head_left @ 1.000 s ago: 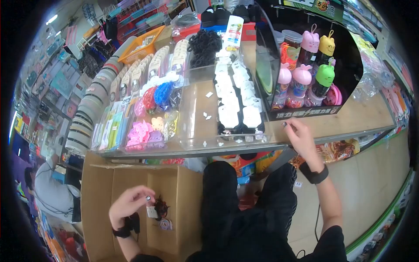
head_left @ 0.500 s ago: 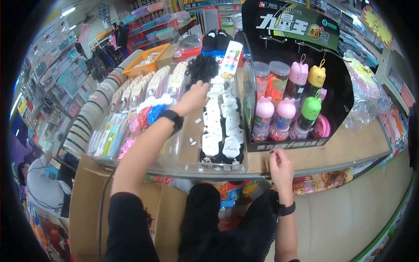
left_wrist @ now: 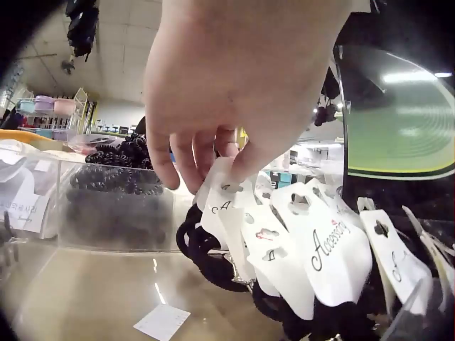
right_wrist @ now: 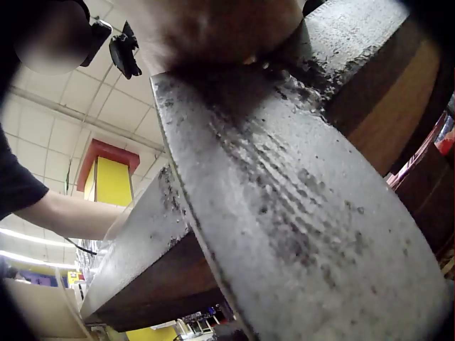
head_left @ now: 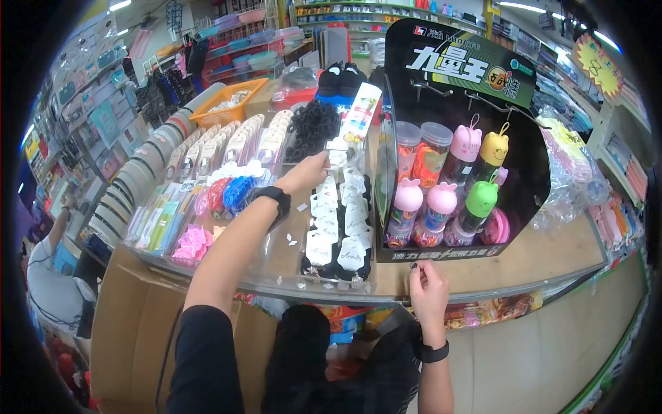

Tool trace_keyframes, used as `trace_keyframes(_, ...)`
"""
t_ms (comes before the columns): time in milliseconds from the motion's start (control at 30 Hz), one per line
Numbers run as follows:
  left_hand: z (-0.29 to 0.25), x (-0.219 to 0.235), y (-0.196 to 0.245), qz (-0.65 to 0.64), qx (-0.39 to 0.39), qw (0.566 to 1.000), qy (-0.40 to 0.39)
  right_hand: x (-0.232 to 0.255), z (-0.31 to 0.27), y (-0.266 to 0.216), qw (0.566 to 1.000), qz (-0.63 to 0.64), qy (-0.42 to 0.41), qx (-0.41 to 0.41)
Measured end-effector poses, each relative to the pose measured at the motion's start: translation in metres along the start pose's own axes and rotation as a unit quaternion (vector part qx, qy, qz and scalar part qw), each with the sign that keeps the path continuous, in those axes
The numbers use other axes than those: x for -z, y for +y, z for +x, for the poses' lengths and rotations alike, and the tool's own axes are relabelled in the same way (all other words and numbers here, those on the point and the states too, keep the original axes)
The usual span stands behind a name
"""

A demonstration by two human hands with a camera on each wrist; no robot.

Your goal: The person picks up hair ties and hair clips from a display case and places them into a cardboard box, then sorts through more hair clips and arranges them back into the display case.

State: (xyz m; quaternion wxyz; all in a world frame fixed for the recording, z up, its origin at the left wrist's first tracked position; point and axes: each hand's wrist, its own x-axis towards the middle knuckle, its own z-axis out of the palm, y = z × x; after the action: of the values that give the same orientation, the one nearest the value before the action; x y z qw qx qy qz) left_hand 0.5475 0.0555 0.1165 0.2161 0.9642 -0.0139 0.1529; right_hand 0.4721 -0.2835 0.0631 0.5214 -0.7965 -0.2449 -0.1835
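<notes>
My left hand [head_left: 308,174] reaches over the display counter to the back of a row of carded black hair ties [head_left: 321,246]. In the left wrist view, the thumb and fingers pinch the top of a white card [left_wrist: 225,206] with a black hair tie hanging from it. More white cards marked "Accessory" [left_wrist: 328,245] stand close behind it. My right hand [head_left: 429,288] rests at the counter's front edge, fingers loosely curled, with nothing seen in it. In the right wrist view it sits on the worn metal edge [right_wrist: 284,192].
Right of the cards stands a black display stand [head_left: 469,252] with animal-topped jars. To the left are hair clips, a pile of black coil hair ties [head_left: 314,127] and an orange basket [head_left: 227,103]. Below is an open cardboard box [head_left: 131,324]; a person [head_left: 58,283] is at the far left.
My left hand has gone from above the cardboard box up to the back of the carded hair ties. The right hand stays at the counter edge. The head view has tilted up.
</notes>
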Motion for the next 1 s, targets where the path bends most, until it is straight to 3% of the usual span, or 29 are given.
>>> trace_keyframes(167, 0.001, -0.007, -0.014, -0.062, -0.034, 0.996, -0.061, -0.001, 0.000, 0.000, 1.000, -0.014, -0.005, 0.009)
trace_keyframes(267, -0.001, -0.003, -0.009, -0.079, 0.016, 0.984, -0.156, -0.001, 0.000, 0.000, 1.000, -0.016, -0.002, 0.010)
trace_keyframes(367, -0.008, -0.003, -0.006, -0.106, -0.004, 0.983, -0.149, -0.001, -0.001, 0.000, 1.000, -0.027, -0.002, 0.009)
trace_keyframes(567, -0.030, 0.017, 0.021, -0.089, -0.052, 0.969, -0.226, -0.003, -0.002, 0.003, 0.999, -0.035, -0.006, -0.001)
trace_keyframes(633, -0.035, 0.032, 0.034, -0.093, 0.008, 0.953, -0.287, -0.003, -0.002, 0.003, 0.999, -0.042, -0.007, 0.000)
trace_keyframes(767, -0.025, 0.021, -0.001, -0.086, -0.044, 0.945, -0.312, -0.002, -0.001, 0.001, 0.998, -0.055, -0.005, 0.017)
trace_keyframes(1000, -0.032, 0.025, 0.014, -0.010, -0.005, 0.947, -0.322, -0.003, -0.001, 0.001, 0.998, -0.061, -0.008, 0.006)
